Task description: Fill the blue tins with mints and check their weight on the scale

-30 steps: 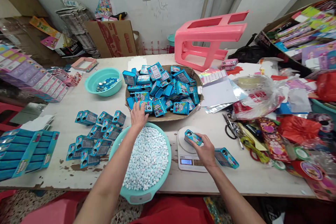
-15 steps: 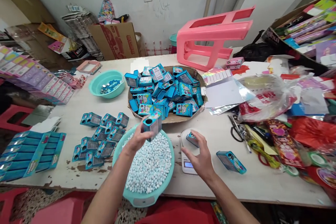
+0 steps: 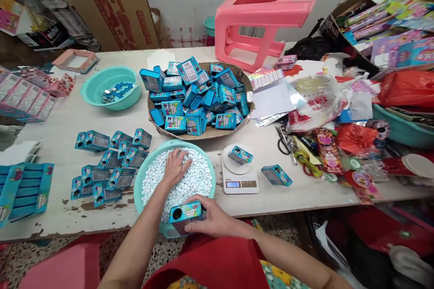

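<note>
My left hand (image 3: 176, 167) rests on the small white and pale-blue candies (image 3: 200, 174), fingers apart and tips among the pieces. They fill a turquoise basin (image 3: 139, 189). In my right hand (image 3: 215, 216) is a blue candy box (image 3: 186, 212), held over the basin's front rim with its round dark hole facing up. To the right, another blue box (image 3: 240, 155) lies on a white digital scale (image 3: 241, 185); its display figures are too small to read. One more blue box (image 3: 277, 174) lies beside the scale.
A cardboard tray (image 3: 200, 137) heaped with blue boxes is behind the basin. On the left are a group of holed boxes (image 3: 111, 162) and a turquoise bowl (image 3: 113, 74) with shiny round caps. Scissors (image 3: 284, 142), bags and a pink stool (image 3: 264, 9) also occupy the table.
The candy box has passed from my left hand to my right and come nearer to me. My left hand has lowered into the candies. My right hand has left the scale. The view has shifted right.
</note>
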A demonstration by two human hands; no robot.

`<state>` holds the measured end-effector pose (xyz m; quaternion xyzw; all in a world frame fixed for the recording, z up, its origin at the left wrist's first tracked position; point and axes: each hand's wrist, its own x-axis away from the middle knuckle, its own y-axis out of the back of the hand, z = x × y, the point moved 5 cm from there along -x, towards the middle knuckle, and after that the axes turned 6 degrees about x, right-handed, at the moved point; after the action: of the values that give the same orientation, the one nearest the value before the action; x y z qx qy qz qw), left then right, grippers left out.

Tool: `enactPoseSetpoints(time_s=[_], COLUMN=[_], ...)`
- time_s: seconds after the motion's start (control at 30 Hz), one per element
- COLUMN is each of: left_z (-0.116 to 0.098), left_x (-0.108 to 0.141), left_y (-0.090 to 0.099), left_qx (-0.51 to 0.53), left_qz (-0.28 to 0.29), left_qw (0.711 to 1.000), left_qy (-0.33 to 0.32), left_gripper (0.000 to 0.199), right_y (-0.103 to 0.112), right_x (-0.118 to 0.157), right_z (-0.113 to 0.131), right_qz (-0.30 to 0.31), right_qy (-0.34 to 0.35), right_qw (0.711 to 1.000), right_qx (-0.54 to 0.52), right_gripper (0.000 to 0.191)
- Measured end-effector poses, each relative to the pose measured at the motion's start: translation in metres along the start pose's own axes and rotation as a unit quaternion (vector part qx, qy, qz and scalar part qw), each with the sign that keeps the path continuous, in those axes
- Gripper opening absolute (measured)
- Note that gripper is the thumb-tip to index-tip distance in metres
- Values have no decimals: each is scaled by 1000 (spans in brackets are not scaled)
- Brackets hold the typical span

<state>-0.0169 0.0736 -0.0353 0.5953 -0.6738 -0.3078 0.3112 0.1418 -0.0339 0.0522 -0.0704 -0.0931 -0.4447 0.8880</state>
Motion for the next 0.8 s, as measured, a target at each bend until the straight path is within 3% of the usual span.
enactPoseSetpoints(time_s=[0.07, 0.2, 0.3, 0.4, 0.47, 0.5, 0.57, 0.67, 0.73, 0.8], left_z=[1, 3, 11, 18, 22, 22, 16, -9, -27, -40], left_x=[4, 18, 28, 39, 46, 49, 54, 57, 57, 58], left_y=[-6, -9, -4, 6, 12, 15, 22, 41, 58, 73], left_qx=[-23, -24, -10, 84, 222, 308, 476, 650, 709, 725], left_qz=[16, 38, -18, -106, -149, -164, -183, -181, -181, -207], left_qw=[1000, 999, 997, 979, 937, 902, 807, 678, 634, 626], left_qy=[-2, 7, 72, 152, 223, 256, 298, 292, 251, 202], left_gripper=[36, 31, 25, 24, 30, 33, 35, 33, 30, 25], right_y=[1, 18, 31, 42, 47, 48, 45, 32, 20, 8], right_x=[-1, -6, -10, -15, -20, -24, -33, -44, -51, -56], right_z=[-2, -6, -7, -1, 7, 11, 21, 31, 34, 35], right_qz=[-14, -102, -153, -202, -223, -226, -222, -203, -185, -167], right_qy=[-8, -29, -32, -14, 4, 16, 49, 95, 113, 122], right_qw=[1000, 994, 987, 976, 967, 961, 948, 929, 921, 916], right_qx=[-7, 16, 36, 75, 126, 158, 222, 293, 322, 343], right_gripper=[43, 35, 38, 40, 40, 39, 35, 29, 29, 29])
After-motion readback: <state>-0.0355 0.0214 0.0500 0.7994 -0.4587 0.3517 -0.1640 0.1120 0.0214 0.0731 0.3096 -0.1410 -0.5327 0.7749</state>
